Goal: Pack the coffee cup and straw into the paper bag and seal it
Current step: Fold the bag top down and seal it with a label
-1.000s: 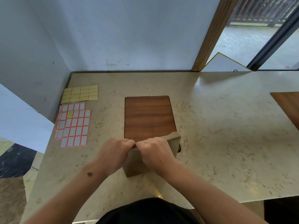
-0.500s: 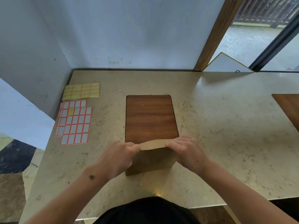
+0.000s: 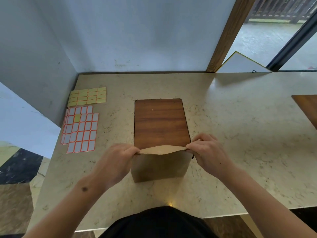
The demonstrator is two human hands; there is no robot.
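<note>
A brown paper bag (image 3: 161,164) stands upright on the marble counter, at the near end of a wooden board (image 3: 161,122). Its top is folded over into a flap. My left hand (image 3: 118,160) pinches the flap's left corner. My right hand (image 3: 208,152) pinches the right corner. The flap is stretched flat between them. The coffee cup and the straw are not visible; the bag's inside is hidden.
Sheets of sticker labels lie at the left: yellow ones (image 3: 87,96) farther back, white ones with orange borders (image 3: 80,128) nearer. A second wooden board (image 3: 307,107) shows at the right edge. Walls close the counter at the back and left.
My hands started together at the middle of the bag's top and have slid apart to its two corners, flattening the folded flap.
</note>
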